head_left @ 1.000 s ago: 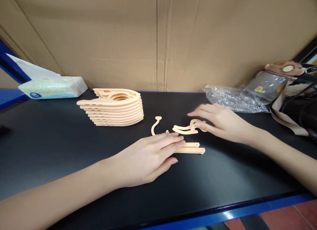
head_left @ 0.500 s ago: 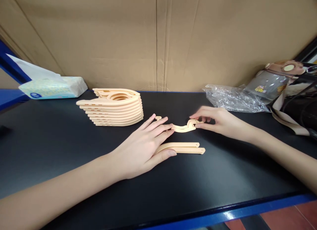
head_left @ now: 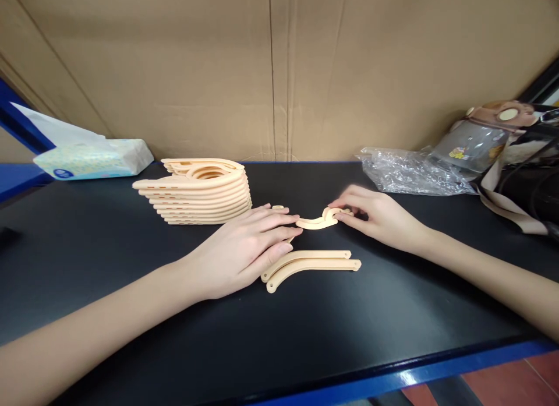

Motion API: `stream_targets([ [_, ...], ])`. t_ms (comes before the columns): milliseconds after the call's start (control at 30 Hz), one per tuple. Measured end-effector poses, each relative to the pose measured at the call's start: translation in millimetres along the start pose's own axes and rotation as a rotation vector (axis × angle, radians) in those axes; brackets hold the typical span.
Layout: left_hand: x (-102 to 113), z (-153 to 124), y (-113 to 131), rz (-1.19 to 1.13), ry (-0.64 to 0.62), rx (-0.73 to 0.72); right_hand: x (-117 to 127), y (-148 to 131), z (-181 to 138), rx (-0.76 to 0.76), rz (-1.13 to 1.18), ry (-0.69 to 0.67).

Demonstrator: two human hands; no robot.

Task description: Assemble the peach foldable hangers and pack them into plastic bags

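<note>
My right hand (head_left: 374,215) pinches one end of a cream, curved plastic hanger piece (head_left: 315,223) between thumb and fingers, low over the black tabletop. Close to its other end, my left hand (head_left: 251,246) lies with fingers stretched and slightly apart; whether its fingertips touch the piece I cannot tell. Two long bent hanger arms (head_left: 317,265) with holes at their ends rest side by side in front of my left thumb. A small cream part (head_left: 278,207) shows just behind the left fingers, and another sliver peeks out beneath them.
A stack of cream folding hangers (head_left: 196,190) stands behind my left hand. Back left is a tissue pack (head_left: 94,159). Crumpled clear plastic (head_left: 408,172), a water bottle (head_left: 476,139) and a strap (head_left: 502,205) lie back right. Cardboard (head_left: 196,68) walls the rear.
My left hand has slid back and left, uncovering the near ends of the two hanger arms. My right hand and the curved piece have shifted slightly left in view.
</note>
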State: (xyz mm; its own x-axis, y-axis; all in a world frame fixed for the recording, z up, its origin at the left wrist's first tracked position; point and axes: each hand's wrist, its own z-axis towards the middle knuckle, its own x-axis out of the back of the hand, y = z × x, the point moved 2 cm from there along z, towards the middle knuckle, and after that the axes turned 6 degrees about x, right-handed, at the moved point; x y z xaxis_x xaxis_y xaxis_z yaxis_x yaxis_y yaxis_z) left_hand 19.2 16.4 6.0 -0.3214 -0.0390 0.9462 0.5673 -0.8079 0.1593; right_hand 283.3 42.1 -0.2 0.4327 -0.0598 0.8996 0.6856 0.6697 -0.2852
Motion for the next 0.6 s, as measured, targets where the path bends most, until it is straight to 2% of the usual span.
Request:
stream_targets([
  [200,-1.6,2.4,-0.8,0.024,-0.064,0.018,-3.1,-4.5,0.6,0.015,0.007,0.049],
  [600,-5.4,0.9,-3.7,0.040,-0.026,0.049,-0.7,1.2,1.1,-0.049,0.124,0.014],
])
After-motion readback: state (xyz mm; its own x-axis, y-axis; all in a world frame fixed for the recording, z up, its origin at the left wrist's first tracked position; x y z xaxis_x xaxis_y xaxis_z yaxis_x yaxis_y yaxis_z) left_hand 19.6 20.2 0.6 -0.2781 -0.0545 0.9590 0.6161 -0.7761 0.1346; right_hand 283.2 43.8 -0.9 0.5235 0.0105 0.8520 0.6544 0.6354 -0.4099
